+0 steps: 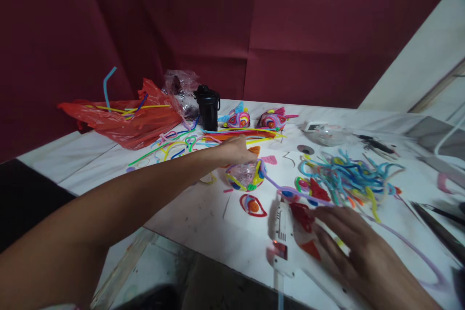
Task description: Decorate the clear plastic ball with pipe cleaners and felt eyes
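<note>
Clear ball (pixel 244 173) edged with pipe cleaners sits mid-table, probably steadied by the left hand (pixel 238 151), folded at its far rim, fingertips hidden; the right hand (pixel 350 240), half open near the glue gun (pixel 281 225), shows no certain grip.

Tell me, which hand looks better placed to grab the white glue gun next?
Right, most likely: the right hand hovers or rests close beside the white glue gun, while the left hand is farther off, at the rounded craft piece with the colourful edge.
</note>
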The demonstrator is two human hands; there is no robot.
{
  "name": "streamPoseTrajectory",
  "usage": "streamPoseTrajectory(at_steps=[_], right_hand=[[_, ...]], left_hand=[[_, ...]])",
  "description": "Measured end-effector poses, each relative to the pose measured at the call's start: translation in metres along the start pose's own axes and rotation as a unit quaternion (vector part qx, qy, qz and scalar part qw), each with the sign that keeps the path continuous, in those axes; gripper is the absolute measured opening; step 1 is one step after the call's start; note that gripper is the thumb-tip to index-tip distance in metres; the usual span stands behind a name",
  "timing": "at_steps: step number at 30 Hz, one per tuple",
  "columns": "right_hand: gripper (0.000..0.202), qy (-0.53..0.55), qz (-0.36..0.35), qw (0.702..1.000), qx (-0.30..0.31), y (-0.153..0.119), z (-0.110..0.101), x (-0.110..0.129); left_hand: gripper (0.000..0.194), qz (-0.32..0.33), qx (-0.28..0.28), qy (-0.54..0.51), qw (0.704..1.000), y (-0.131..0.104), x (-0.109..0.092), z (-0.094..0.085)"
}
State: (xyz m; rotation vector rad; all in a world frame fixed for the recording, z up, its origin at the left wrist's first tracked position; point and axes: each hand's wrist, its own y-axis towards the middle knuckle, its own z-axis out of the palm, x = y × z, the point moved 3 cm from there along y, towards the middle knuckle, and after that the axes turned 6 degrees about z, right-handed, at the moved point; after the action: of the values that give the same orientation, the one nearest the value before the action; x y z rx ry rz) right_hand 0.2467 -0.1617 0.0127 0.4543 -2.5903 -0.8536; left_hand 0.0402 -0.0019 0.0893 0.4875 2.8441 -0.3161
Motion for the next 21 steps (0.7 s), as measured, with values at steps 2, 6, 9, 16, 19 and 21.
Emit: streamPoseTrajectory(at_steps=[2, 6, 9, 16, 19, 21], right_hand=[[0.026, -0.006, -0.041, 0.998, -0.039, 0.024, 0.006, -0.003], [0.028, 0.046, -0.088, 0.995, 0.010, 0.070, 0.033, 0.003], [0.025, 0.062, -0.126, 0.990, 0.004, 0.091, 0.047, 0.013], [0.016, 0.105, -0.161, 0.979, -0.064, 0.101, 0.060, 0.015], [0.017, 0.103, -0.144, 0.982, -0.063, 0.101, 0.062, 0.015], [0.017, 0.115, -0.142, 0.981, -0.067, 0.101, 0.063, 0.016]], left_hand=[[0.052, 0.001, -0.004, 0.003, 1.000, 0.001, 0.001, 0.001], [0.051, 0.013, -0.016, -0.007, 1.000, 0.003, 0.004, 0.003], [0.054, 0.015, -0.013, -0.013, 1.000, 0.005, 0.006, 0.006], [0.058, 0.012, -0.016, 0.007, 1.000, 0.004, 0.003, 0.005], [0.058, 0.010, -0.009, 0.002, 1.000, 0.004, 0.003, 0.005], [0.058, 0.013, -0.010, 0.004, 1.000, 0.004, 0.004, 0.005]])
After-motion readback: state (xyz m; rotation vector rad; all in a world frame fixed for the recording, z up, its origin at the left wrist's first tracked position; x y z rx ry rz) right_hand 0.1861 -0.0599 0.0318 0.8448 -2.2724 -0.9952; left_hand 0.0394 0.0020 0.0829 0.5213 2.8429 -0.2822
